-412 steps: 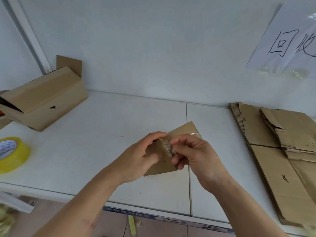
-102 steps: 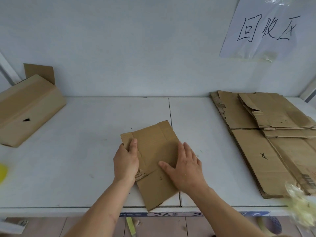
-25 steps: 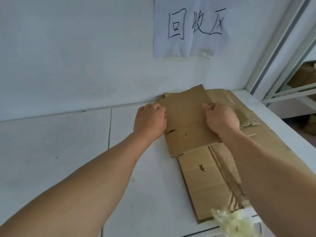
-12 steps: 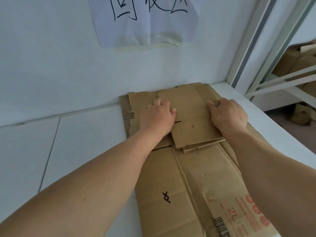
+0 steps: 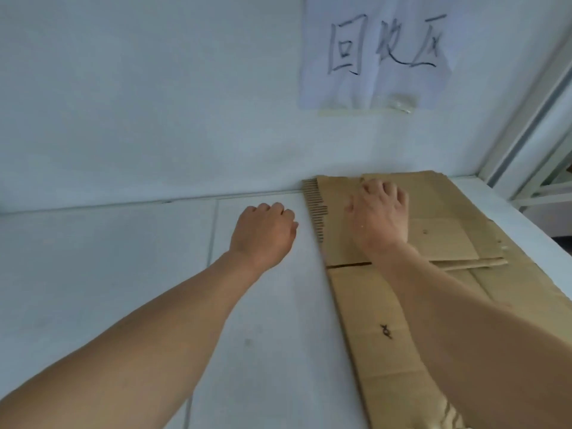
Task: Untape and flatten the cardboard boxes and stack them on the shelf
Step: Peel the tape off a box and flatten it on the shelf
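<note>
Cardboard, flattened small box [image 5: 439,230] lies atop the flat stack [image 5: 387,305] on our white shelf [image 5: 123,274] | right hand [image 5: 379,216] presses it, fingers spread | left hand [image 5: 263,232] loosely curled, holds nothing | we judge it light, stiff, springy; grip by the edges.

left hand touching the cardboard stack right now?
No: the left hand hangs loosely curled over the bare white shelf, apart from the cardboard stack, while only the right hand rests on it.
</note>
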`<action>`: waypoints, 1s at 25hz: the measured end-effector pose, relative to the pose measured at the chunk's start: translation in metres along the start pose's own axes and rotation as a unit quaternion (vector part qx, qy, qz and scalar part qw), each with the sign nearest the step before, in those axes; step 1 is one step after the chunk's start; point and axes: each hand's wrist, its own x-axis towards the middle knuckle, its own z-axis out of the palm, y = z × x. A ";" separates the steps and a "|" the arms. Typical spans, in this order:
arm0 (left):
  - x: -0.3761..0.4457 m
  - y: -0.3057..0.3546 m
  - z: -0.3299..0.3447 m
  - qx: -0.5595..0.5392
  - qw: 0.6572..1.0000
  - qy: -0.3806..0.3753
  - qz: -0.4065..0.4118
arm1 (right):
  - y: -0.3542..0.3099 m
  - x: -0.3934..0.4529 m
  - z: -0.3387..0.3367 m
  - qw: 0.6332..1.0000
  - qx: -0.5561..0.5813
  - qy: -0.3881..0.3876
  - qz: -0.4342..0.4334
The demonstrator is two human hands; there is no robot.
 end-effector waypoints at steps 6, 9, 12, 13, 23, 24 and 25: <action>-0.143 -0.181 -0.042 0.068 0.992 0.007 -0.110 | -0.221 -0.056 -0.006 0.983 0.056 -0.055 -0.168; -0.207 -0.262 -0.059 0.097 0.981 0.019 -0.165 | -0.331 -0.079 -0.012 0.969 0.074 -0.075 -0.223; -0.262 -0.335 -0.075 0.122 0.970 0.054 -0.204 | -0.432 -0.103 -0.018 0.953 0.097 -0.099 -0.270; -0.276 -0.354 -0.080 0.131 0.965 0.068 -0.215 | -0.461 -0.109 -0.019 0.948 0.107 -0.107 -0.280; -0.348 -0.501 -0.118 0.072 0.824 0.026 -0.562 | -0.652 -0.136 -0.041 0.855 0.345 -0.291 -0.255; -0.347 -0.502 -0.118 0.037 0.815 -0.009 -0.579 | -0.657 -0.137 -0.041 0.845 0.365 -0.311 -0.236; -0.344 -0.501 -0.120 0.003 0.812 -0.022 -0.584 | -0.657 -0.138 -0.042 0.839 0.375 -0.327 -0.223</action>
